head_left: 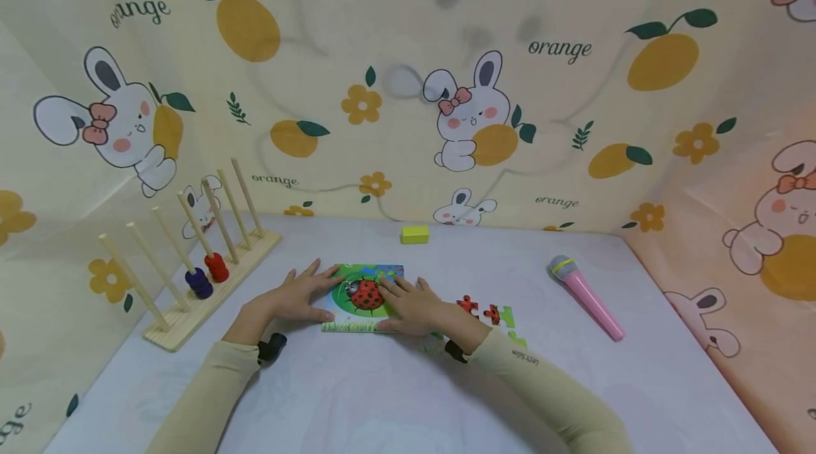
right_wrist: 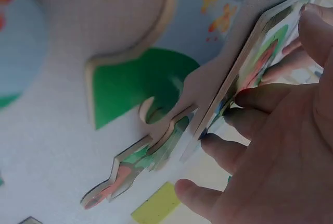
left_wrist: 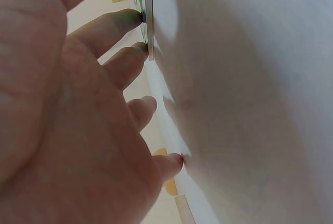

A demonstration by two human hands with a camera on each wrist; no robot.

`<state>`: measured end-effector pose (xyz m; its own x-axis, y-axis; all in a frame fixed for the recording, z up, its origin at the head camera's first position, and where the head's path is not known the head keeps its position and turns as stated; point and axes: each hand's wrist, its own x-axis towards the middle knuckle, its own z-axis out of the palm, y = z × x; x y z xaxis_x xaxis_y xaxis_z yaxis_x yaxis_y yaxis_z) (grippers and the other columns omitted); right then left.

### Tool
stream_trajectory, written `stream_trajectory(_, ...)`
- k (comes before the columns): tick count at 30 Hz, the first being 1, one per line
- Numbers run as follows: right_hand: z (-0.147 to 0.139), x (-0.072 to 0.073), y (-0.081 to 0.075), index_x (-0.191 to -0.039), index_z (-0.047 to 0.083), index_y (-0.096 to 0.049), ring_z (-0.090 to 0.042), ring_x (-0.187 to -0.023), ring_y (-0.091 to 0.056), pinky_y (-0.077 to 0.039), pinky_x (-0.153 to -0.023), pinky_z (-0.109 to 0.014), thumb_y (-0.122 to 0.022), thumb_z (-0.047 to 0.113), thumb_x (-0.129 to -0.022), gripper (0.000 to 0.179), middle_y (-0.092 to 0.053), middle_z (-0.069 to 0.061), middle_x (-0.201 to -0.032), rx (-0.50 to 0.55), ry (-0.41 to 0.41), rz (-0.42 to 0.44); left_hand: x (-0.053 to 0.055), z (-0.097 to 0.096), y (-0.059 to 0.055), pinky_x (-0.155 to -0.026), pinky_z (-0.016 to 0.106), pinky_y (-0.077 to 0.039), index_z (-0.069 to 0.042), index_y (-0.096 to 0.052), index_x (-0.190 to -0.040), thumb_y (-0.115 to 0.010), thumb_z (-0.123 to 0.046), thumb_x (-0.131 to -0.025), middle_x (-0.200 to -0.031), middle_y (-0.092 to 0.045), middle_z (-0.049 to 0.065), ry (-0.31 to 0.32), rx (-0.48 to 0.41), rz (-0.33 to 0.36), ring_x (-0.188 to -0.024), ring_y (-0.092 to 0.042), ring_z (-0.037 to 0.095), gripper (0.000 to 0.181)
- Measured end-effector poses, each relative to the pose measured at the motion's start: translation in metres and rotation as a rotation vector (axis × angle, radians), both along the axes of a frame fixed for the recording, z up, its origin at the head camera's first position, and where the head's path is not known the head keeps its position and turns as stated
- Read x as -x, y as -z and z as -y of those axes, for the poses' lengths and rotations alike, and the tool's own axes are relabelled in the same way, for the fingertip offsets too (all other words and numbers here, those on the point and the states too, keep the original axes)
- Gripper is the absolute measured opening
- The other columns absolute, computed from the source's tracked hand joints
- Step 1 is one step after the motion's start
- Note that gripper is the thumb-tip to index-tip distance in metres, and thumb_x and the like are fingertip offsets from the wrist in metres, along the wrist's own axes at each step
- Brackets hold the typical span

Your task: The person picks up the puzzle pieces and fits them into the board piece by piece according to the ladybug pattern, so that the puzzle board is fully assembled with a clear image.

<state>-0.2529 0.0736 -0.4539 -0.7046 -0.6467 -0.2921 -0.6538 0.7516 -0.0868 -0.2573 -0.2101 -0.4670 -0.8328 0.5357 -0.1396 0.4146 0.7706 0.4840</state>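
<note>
A flat board with a ladybug picture on green (head_left: 365,296) lies on the white table, between both hands. My left hand (head_left: 298,296) is spread at its left side, some fingertips touching the board's edge. In the left wrist view two fingertips (left_wrist: 136,52) meet the thin edge of the board (left_wrist: 149,5). My right hand (head_left: 411,307) rests over the board's right part with fingers extended, hiding some of it. Loose jigsaw pieces (head_left: 492,314) lie to the right, partly behind the right forearm. The right wrist view shows a green and blue piece (right_wrist: 122,86) close up.
A wooden peg stand (head_left: 268,243) stands at the left, with blue rings (head_left: 199,285) and red rings (head_left: 217,268) on two pegs. A yellow block (head_left: 414,234) sits at the back. On the right lies a pink toy microphone (head_left: 591,302). Printed cloth walls surround the table.
</note>
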Motion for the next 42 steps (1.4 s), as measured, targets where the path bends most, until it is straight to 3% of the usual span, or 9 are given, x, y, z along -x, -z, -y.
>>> stream_trajectory(11,0.003,0.000,-0.003,-0.159,0.013,-0.025,-0.030,-0.151,-0.018,-0.014,-0.116,-0.064,-0.041,0.063,-0.099,0.080,-0.017,-0.002,-0.166,-0.008,0.004,-0.022,0.002,0.005,0.004,-0.108,0.077,-0.001,-0.006,-0.041,-0.152,-0.077,-0.051,-0.083,-0.163,-0.022,0.017,-0.013,-0.016,-0.033,-0.149,-0.001,0.046,0.090)
stream_trajectory(23,0.012,0.002,-0.006,-0.156,0.013,-0.034,-0.029,-0.148,-0.027,-0.018,-0.115,-0.063,-0.045,0.065,-0.097,0.080,-0.029,-0.003,-0.162,-0.043,0.023,-0.081,-0.007,0.009,0.001,-0.105,0.080,-0.001,-0.007,-0.039,-0.153,-0.078,-0.056,-0.079,-0.161,-0.026,0.019,-0.055,0.034,-0.069,-0.149,-0.003,0.046,0.097)
stream_trajectory(32,0.033,0.003,-0.005,-0.159,0.015,-0.027,-0.029,-0.151,-0.020,-0.017,-0.115,-0.064,-0.042,0.063,-0.099,0.078,-0.019,0.000,-0.166,-0.006,-0.026,-0.056,-0.013,0.011,0.004,-0.103,0.081,-0.002,-0.008,-0.041,-0.152,-0.073,-0.058,-0.083,-0.160,-0.027,0.021,-0.052,0.050,-0.089,-0.149,-0.006,0.047,0.091)
stream_trajectory(39,0.041,0.004,-0.001,-0.158,0.016,-0.029,-0.030,-0.150,-0.021,-0.016,-0.116,-0.062,-0.039,0.064,-0.099,0.077,-0.020,0.000,-0.165,-0.040,-0.011,-0.072,-0.015,0.013,0.005,-0.104,0.081,-0.002,-0.011,-0.040,-0.153,-0.071,-0.062,-0.082,-0.161,-0.026,0.019,-0.056,0.063,-0.083,-0.149,-0.005,0.046,0.093)
stream_trajectory(42,0.037,0.005,-0.006,-0.159,0.015,-0.028,-0.031,-0.151,-0.019,-0.016,-0.116,-0.063,-0.040,0.061,-0.100,0.076,-0.020,-0.002,-0.165,0.003,-0.014,-0.044,-0.014,0.014,0.004,-0.105,0.080,-0.001,-0.012,-0.039,-0.154,-0.071,-0.064,-0.081,-0.162,-0.025,0.017,-0.067,0.071,-0.077,-0.150,-0.004,0.045,0.095)
